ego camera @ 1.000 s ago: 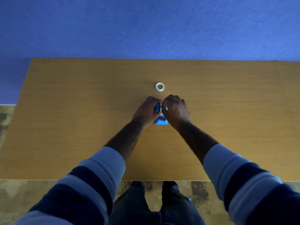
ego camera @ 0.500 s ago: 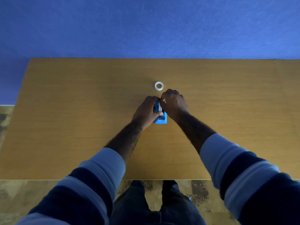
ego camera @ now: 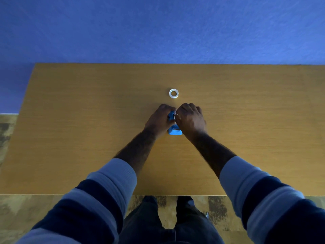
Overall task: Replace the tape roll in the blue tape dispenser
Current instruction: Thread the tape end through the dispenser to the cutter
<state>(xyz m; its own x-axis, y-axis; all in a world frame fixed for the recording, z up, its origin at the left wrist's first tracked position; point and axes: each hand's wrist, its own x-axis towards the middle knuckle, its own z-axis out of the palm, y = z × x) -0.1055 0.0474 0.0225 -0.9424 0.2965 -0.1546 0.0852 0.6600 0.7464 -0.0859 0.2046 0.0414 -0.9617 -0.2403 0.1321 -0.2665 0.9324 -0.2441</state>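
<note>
- The blue tape dispenser (ego camera: 174,131) sits on the wooden table (ego camera: 88,120), pinned between the person's two hands; only its near end and a strip of its top show between the knuckles.
- The left hand (ego camera: 159,120) is wrapped around the dispenser's left side, fingers curled over the top and closed on it.
- The right hand (ego camera: 190,119) presses in from the other side, its fingertips (ego camera: 177,113) bunched at the top of the dispenser right against the left hand's. They seem to pinch something small and pale there, but it's too tiny to say what, or whether the hand actually holds the dispenser.
- Just beyond the two hands, farther from the person, a white tape roll (ego camera: 173,93) lies flat on the table, hole up, apart from both hands.
- Both forearms are bare up to pushed-back striped sleeves (ego camera: 112,187), pale and dark blue bands.
</note>
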